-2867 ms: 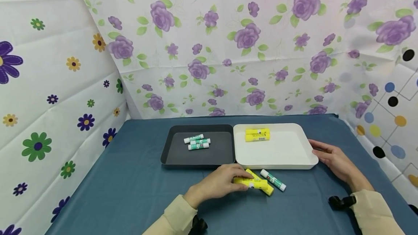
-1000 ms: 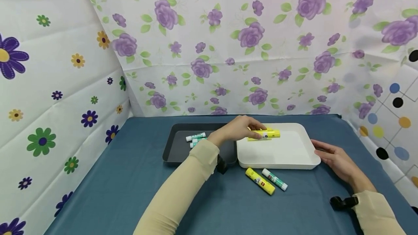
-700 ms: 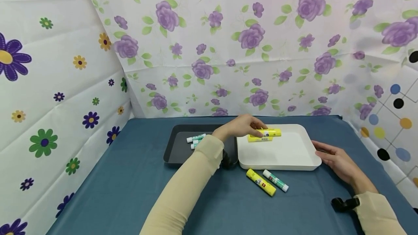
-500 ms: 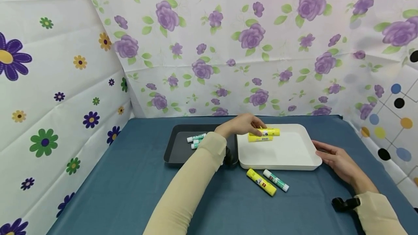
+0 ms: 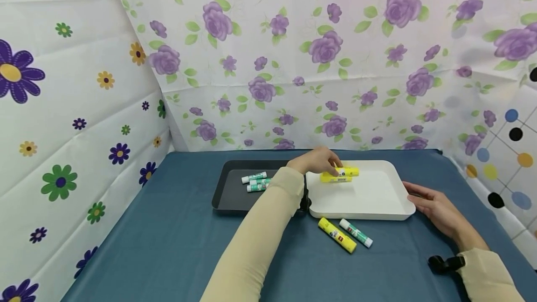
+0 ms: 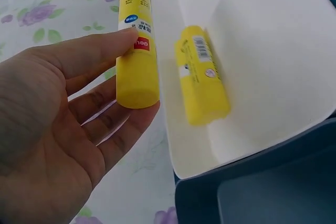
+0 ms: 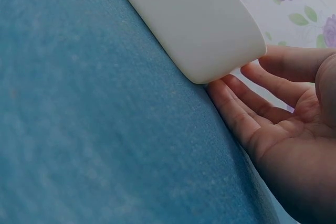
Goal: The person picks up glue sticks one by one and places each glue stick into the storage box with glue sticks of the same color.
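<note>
My left hand pinches a yellow glue stick between thumb and fingers, over the back-left part of the white tray. Just under it, more yellow glue stick lies flat in that tray, barcode showing, partly covered in the head view. My right hand is at the tray's right end, fingertips against the outer wall and thumb by the rim, fingers loosely extended. On the cloth before the tray lie another yellow glue stick and a green-and-white glue stick, side by side and slanted.
A dark grey tray adjoins the white one on the left and holds several green-and-white glue sticks, partly behind my left sleeve. Blue cloth covers the table, with flowered sheets behind and to the left.
My left hand has carried a yellow glue stick from the cloth up over the white tray, where it has hovered nearly still for the last second. The right hand stays at the tray's end.
</note>
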`<state>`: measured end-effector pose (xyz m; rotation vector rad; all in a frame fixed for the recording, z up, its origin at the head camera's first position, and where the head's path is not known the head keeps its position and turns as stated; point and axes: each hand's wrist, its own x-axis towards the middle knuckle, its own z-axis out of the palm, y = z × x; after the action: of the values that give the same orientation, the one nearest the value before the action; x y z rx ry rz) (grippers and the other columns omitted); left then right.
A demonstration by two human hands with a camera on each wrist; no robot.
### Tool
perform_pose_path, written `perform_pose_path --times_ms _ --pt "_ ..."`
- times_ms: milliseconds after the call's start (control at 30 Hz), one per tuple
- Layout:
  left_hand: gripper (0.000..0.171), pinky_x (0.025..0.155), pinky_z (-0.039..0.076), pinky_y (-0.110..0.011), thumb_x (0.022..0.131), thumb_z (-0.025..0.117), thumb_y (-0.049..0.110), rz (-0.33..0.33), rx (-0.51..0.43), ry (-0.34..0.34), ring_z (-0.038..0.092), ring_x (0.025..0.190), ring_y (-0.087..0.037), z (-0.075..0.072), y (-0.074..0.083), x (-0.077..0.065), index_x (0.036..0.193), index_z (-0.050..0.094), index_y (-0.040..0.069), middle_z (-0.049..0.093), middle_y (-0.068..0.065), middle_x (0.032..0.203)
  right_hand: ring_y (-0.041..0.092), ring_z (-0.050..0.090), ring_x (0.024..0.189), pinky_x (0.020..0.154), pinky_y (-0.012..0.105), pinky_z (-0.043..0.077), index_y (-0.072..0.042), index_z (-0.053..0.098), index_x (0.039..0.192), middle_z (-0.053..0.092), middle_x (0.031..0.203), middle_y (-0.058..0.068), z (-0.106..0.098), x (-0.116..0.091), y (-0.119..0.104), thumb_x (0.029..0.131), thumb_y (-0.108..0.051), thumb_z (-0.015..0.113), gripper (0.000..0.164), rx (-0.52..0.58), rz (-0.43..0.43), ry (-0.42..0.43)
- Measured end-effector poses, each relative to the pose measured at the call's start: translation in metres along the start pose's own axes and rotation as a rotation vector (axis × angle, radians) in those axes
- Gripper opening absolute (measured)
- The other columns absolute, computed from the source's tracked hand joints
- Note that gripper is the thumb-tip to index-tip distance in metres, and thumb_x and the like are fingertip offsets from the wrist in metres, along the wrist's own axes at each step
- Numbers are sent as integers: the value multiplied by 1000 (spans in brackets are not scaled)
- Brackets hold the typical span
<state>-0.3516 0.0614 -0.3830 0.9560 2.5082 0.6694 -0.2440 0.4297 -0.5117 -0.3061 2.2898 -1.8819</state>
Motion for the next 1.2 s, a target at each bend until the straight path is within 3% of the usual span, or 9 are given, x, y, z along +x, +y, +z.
perform_pose_path --times_ms 233,467,1033,1200 --pt "32 93 54 -30 99 75 20 -57 17 11 62 112 -16 11 -2 9 131 74 14 70 -3 124 -13 53 121 94 12 49 6 20 163 50 137 -25 -1 0 1 111 -14 52 65 3 -3 -6" --pt "33 90 54 -27 98 76 24 -84 113 14 61 108 -13 21 2 16 130 74 16 69 -1 125 -13 52 122 94 12 49 4 22 163 50 138 -25 -2 -1 2 111 -15 52 63 -5 4 -4" --pt "31 96 52 -29 98 77 21 -134 240 -2 58 123 -14 35 4 16 129 75 19 66 3 136 -12 54 121 94 14 51 4 22 163 50 138 -23 0 -1 0 110 -16 54 65 8 13 2" --pt "30 93 51 -27 98 76 20 -135 264 -10 57 119 -11 37 3 17 128 73 21 64 4 137 -12 54 121 93 14 51 4 22 163 50 138 -23 -1 -1 0 110 -16 54 65 6 22 10"
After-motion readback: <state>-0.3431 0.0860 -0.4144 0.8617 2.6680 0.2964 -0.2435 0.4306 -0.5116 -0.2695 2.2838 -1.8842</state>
